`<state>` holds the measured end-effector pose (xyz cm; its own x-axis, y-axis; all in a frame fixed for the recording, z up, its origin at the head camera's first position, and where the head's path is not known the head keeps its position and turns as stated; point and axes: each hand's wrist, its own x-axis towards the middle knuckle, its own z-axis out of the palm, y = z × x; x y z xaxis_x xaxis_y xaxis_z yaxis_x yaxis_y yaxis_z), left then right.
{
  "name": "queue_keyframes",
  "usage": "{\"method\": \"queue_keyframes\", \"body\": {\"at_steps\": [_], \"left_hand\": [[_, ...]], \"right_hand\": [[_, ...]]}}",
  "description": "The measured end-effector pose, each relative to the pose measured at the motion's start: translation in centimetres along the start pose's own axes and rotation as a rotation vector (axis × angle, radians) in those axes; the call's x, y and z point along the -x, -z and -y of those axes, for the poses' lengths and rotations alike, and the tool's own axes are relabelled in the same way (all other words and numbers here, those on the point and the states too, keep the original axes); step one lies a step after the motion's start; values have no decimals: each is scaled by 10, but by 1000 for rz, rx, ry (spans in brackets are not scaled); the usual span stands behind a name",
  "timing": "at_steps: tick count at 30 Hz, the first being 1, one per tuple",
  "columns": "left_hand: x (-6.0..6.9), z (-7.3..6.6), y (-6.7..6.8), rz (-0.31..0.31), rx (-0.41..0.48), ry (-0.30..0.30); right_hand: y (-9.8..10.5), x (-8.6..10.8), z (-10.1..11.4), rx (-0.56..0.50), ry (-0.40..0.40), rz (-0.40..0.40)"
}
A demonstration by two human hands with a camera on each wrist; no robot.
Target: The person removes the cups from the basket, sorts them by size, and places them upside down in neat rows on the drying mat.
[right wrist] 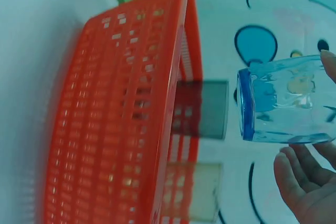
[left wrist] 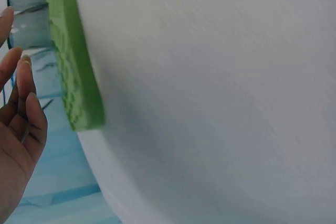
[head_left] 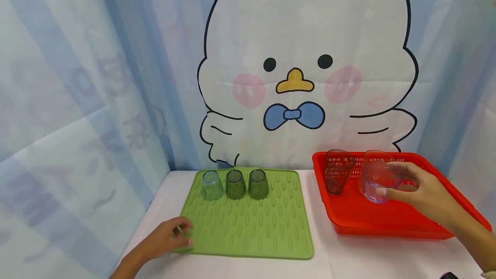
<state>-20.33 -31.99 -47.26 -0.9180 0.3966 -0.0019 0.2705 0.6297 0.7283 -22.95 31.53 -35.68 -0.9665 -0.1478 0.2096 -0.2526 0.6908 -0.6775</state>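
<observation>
Clearly, in the head view, the right hand (head_left: 422, 188) held a clear glass (head_left: 381, 181) between thumb and fingers, above the red basket (head_left: 336, 224) on the white table (head_left: 364, 261). Inside that basket a dark tumbler (head_left: 338, 173) stood near the back left corner, and a pale tumbler (head_left: 373, 156) showed partly behind the glass in the hand. The left hand (head_left: 164, 239) held nothing; its fingers were gently bent, with a gap between them and the thumb, at the left edge of the green mat (head_left: 255, 231). Near the far edge of the mat stood a light bluish cup (head_left: 212, 186) and two dark green cups (head_left: 246, 185) in a row. Behind everything hung a cloth (head_left: 294, 12) printed with a cartoon bird wearing a blue bow tie. From the left wrist, the picture showed the same hand at the left border, fingers loosely bent and nothing in them, near the mat's edge; whether any fingertip touched the mat I could not tell. Two greyish cups showed at the upper left. From the right wrist, thumb and fingers had the clear glass from opposite sides, its thick blue end pointing toward the basket and apart from both tumblers, whose ends rose past the basket's rim.
</observation>
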Motion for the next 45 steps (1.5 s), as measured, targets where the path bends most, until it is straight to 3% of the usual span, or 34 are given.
{"method": "queue_keyframes", "body": {"at_steps": [6, 11, 14, 22, 28, 39, 45], "left_hand": [[-5, -27, -3, -21, 28, -37], [-7, -48, -13, -59, 38, -113], [-9, -62, -20, -83, 47, -127], [-16, -98, -38, -127, 36, -171], [-19, -120, -51, -125, 52, -210], [-24, -154, -75, -120, 102, -338], [-26, -167, -80, -49, 148, -340]], "right_hand": [[-22, 4, 26, -49, 64, 15], [-45, 11, 50, -58, 100, 39], [-58, 15, 63, -90, 122, 68], [-85, 20, 88, -192, 122, 159], [-106, 26, 101, -261, 123, 232], [-143, 31, 114, -273, 305, 234], [-156, 32, 120, -309, 361, 257]]}}
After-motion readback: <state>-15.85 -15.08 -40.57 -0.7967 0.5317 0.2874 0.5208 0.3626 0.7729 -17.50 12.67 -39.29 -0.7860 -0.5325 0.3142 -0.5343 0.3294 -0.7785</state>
